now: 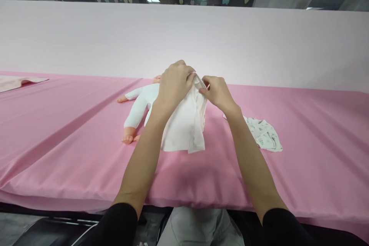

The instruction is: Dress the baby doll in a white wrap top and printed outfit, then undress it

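Note:
A baby doll (137, 104) in a white bodysuit lies on the pink tablecloth (72, 130), partly hidden behind my left hand. Both hands hold up a small white garment (186, 127) by its top edge. My left hand (174, 84) is closed on the garment's upper left part. My right hand (217, 93) pinches its upper right edge. The garment's lower hem rests on the cloth just in front of the doll.
A patterned white baby garment (265, 134) lies on the cloth to the right of my right forearm. A pale pink cloth (17, 82) lies at the far left. A pale pink partition (184, 42) stands behind the table.

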{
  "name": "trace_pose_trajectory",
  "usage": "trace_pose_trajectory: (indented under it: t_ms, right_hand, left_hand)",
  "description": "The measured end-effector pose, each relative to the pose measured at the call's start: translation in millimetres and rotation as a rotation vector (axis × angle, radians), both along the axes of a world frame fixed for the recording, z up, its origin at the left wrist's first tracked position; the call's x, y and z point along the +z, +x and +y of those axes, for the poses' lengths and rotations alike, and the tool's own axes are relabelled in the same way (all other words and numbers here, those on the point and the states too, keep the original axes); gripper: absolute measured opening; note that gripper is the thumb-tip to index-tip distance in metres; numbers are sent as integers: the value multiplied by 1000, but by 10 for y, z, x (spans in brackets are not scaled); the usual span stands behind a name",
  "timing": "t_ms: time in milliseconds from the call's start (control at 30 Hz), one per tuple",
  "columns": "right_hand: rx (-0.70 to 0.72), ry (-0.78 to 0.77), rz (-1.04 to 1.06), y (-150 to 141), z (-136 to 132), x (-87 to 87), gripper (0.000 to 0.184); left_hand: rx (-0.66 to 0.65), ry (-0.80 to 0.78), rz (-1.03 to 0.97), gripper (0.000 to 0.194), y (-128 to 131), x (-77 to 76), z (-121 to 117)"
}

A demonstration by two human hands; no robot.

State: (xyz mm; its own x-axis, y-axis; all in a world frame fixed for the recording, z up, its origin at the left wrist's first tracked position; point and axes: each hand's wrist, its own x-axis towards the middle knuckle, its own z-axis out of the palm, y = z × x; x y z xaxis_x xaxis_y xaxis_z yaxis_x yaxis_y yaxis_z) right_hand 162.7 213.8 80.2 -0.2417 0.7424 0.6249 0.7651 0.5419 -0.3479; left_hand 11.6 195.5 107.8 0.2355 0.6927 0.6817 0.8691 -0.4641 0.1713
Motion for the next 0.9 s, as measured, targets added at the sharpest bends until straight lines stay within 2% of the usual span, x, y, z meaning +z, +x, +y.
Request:
trace_pose_trajectory:
  t_ms: [133, 267, 367, 467, 600, 633, 700, 833, 900]
  right_hand:
    - [118, -169, -26, 159, 25, -1, 9]
    - [109, -176, 40, 274, 22, 7, 26]
    - [5, -121, 28, 307, 31, 3, 31]
    - [-98, 5, 38, 333, 86, -15, 27]
    - [-106, 125, 149, 402, 180, -27, 19]
    - [-88, 128, 186, 421, 189, -20, 16]
    - [-23, 112, 262, 451, 177, 8, 11]
    - [153, 31, 391, 494, 50, 103, 10]
    - [186, -22, 442, 533, -27, 147, 15]
  left_hand:
    - [119, 32, -66, 35, -153, 7, 58]
    - [183, 14, -142, 34, -312, 14, 86]
    - [205, 53, -198, 30, -391, 23, 94]
    - [266, 101, -212, 30, -445, 37, 82]
    - [352, 114, -239, 29, -541, 56, 61]
    - [341, 124, -261, 28, -570, 61, 60]
    - [241, 116, -342, 25, -624, 73, 63]
    - [-140, -70, -634, 21, -661, 116, 49]
    - [-274, -176, -757, 19, -649, 143, 16]
